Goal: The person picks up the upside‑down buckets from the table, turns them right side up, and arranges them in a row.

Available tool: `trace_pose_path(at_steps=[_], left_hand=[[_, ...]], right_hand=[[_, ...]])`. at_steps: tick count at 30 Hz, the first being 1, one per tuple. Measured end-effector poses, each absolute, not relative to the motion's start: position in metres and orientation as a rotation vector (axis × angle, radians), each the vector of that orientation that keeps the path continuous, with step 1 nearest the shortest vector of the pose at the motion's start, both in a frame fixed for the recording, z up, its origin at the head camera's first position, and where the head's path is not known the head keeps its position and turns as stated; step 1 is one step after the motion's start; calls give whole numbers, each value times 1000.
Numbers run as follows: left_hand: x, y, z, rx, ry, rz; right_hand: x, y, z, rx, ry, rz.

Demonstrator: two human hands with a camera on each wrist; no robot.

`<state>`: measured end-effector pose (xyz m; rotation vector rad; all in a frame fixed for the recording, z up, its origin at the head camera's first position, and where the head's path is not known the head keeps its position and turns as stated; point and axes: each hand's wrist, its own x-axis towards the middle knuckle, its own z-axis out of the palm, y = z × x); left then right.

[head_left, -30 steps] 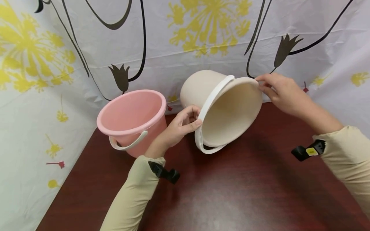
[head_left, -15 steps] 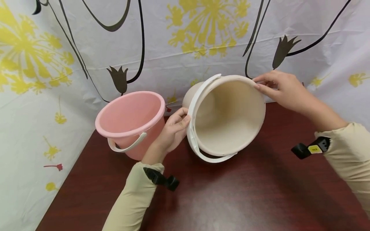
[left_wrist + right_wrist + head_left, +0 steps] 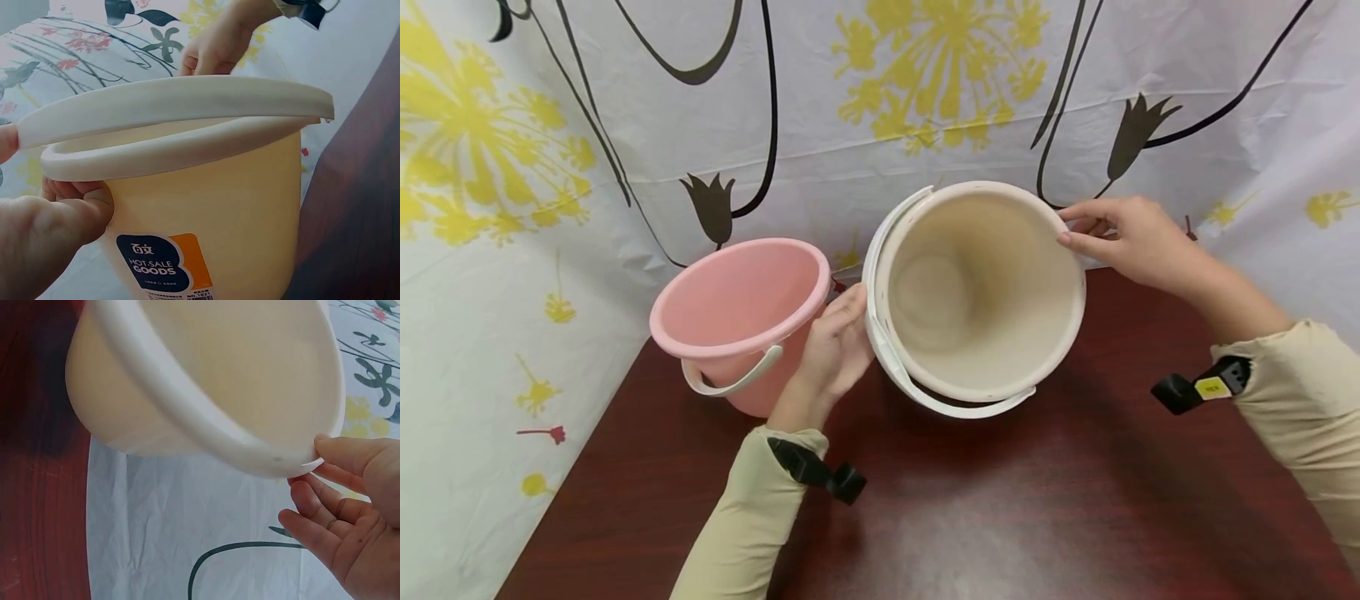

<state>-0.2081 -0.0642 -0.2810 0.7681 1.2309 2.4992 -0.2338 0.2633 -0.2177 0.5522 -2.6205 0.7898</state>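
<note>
A cream bucket (image 3: 992,300) is tilted with its mouth turned to the head camera, so its inner bottom shows. Its white handle (image 3: 917,385) lies folded along the left and lower rim. My left hand (image 3: 831,346) holds that left side; in the left wrist view, curled fingers (image 3: 81,203) sit under the rim while the thumb touches the handle's end. At the upper right, my right hand (image 3: 1138,246) pinches the rim between thumb and fingers, as the right wrist view also shows. Left of this stands a pink bucket (image 3: 741,292), upright, its pale handle (image 3: 737,383) hanging down in front.
A dark red-brown table (image 3: 1000,508) lies beneath both buckets. Behind and to the left hangs a white cloth (image 3: 820,108) printed with flowers, close to the cream bucket. A label (image 3: 165,265) is stuck on the cream bucket's outer wall.
The cream bucket has turned so its mouth faces the head camera more squarely. My left hand has shifted left with its rim, closer to the pink bucket. The pink bucket stays in place.
</note>
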Motion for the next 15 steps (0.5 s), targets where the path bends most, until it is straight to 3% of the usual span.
trace_pose_path(at_steps=[15], left_hand=[[-214,-60,-281,475,978,2658]], right_hand=[[-225,273,-247,512,-2642,1223]])
